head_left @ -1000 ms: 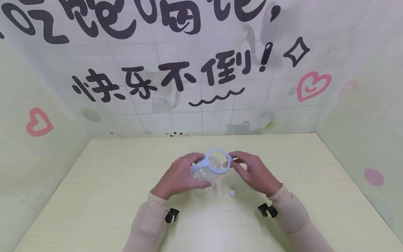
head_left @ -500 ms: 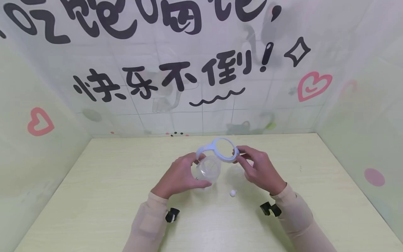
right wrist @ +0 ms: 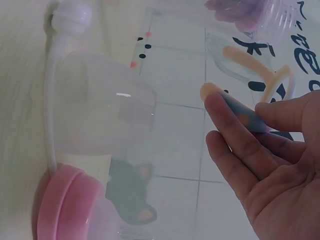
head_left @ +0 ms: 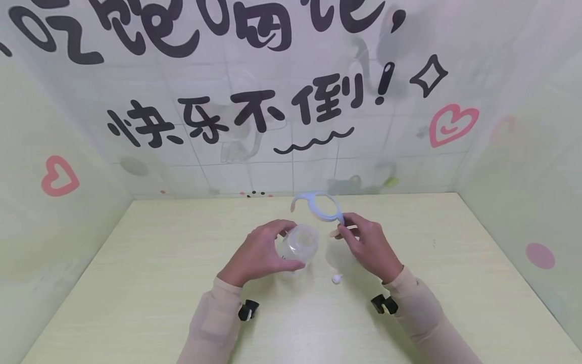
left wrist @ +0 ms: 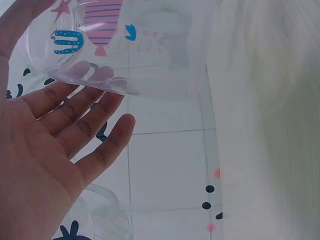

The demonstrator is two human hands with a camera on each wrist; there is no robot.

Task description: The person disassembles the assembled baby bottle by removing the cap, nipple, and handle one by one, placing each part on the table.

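Observation:
My left hand (head_left: 263, 255) grips a clear baby bottle (head_left: 303, 243) without a lid, its open mouth tilted towards the head camera. Prints and measuring marks show on the bottle wall (left wrist: 160, 60) in the left wrist view, with several fingers (left wrist: 82, 122) behind or below it. To the right, my right hand (head_left: 372, 247) pinches one grip of a pale blue bottle handle ring (head_left: 328, 219). That ring is in the air, apart from the bottle, its other grip pointing left. In the right wrist view, thumb and fingers meet on the blue grip (right wrist: 242, 114), which has an orange tip.
A small white ball (head_left: 336, 279) lies on the table (head_left: 150, 283) between the hands. Up close it ends a white straw (right wrist: 51, 115) beside a pink collar (right wrist: 65, 205). Near them stands a translucent cap (right wrist: 105, 105). Printed walls (head_left: 291, 172) enclose the table at back and sides.
The handle ring was around or over the bottle's mouth; my right hand has lifted it away, up and to the right. My left hand and the bottle have stayed in place.

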